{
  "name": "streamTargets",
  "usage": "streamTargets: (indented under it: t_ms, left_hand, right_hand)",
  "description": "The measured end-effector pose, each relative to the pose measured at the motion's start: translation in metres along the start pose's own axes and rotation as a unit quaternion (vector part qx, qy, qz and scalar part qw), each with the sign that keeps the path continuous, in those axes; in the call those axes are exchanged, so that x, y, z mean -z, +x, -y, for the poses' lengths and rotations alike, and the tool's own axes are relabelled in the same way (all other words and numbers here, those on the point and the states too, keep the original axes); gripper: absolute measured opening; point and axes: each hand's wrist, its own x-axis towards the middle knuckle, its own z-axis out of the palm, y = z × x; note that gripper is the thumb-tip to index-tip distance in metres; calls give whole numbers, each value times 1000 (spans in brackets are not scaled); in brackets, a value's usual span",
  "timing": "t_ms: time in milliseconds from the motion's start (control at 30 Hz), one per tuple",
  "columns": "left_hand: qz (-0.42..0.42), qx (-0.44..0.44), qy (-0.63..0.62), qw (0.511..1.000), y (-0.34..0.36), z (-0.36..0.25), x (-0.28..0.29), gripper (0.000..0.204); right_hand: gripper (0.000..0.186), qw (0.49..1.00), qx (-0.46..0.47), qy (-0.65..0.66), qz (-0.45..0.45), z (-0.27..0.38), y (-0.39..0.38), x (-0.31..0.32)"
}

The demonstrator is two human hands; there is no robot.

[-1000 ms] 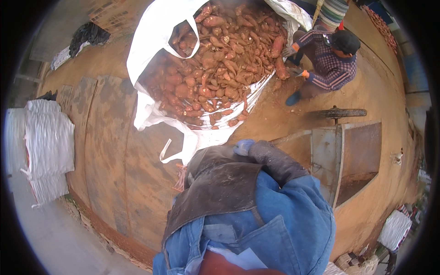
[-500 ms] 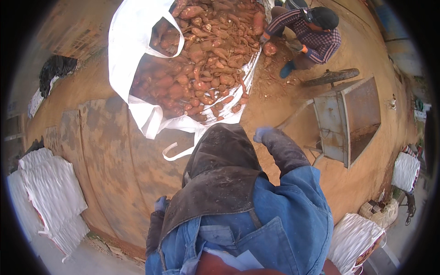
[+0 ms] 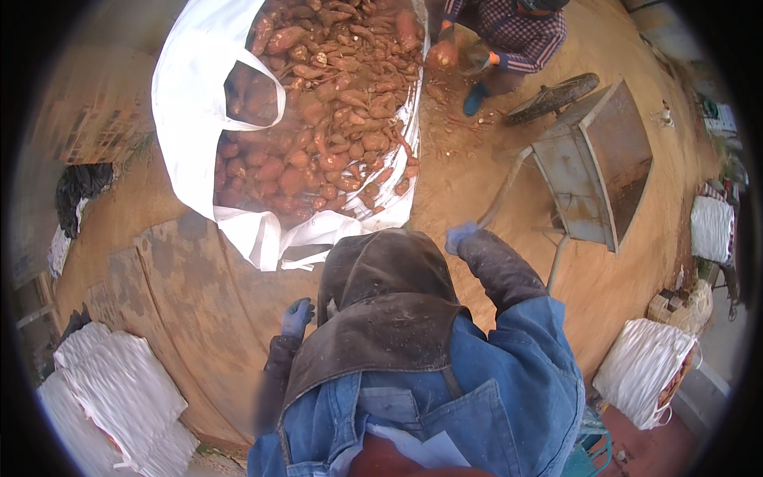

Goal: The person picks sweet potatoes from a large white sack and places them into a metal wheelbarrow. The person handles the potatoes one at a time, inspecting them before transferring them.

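My left hand (image 3: 296,318), in a blue glove, hangs low beside my dark apron (image 3: 373,278), fingers loosely curled but apart, holding nothing. My right hand (image 3: 462,235), also gloved, is closed at the end of the curved near handle (image 3: 501,199) of a metal wheelbarrow (image 3: 588,167). The wheelbarrow stands to the right, its tyre (image 3: 548,99) toward the top. A large white bulk bag (image 3: 183,119) lies open ahead of me, full of reddish, soil-covered sweet potatoes (image 3: 326,119). Its folded front edge and straps are just beyond my apron.
A co-worker (image 3: 524,40) in a checked shirt crouches beside the bag, handling a large root (image 3: 443,56). White sacks stand at lower left (image 3: 119,381), lower right (image 3: 644,366) and far right (image 3: 711,226). Metal sheets (image 3: 175,278) lie on the ground at left.
My right arm has reached forward and right to the wheelbarrow's handle. My left hand has come into sight at the left. The bag and wheelbarrow sit differently in view as my head moved.
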Motion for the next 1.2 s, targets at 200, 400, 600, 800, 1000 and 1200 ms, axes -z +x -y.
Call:
streamTargets:
  t_ms: [200,400,600,800,1000,1200]
  left_hand:
    - [23,-10,15,1000,24,64,80,33]
    - [-16,125,54,991,9,112,133,32]
    - [-22,196,-6,980,9,80,132,31]
    - [10,193,-6,981,6,19,144,31]
    - [-22,254,30,967,39,3,167,33]
    - [27,255,72,964,92,24,137,34]
  right_hand:
    - [30,997,10,0,-81,15,6,-34]
    - [29,999,26,-36,-16,64,-10,-50]
    - [30,995,65,-5,77,123,0,-95]
    - [22,991,106,84,15,181,8,-194]
    - [18,985,105,130,34,218,22,-275]
    - [17,985,98,139,23,241,62,-385]
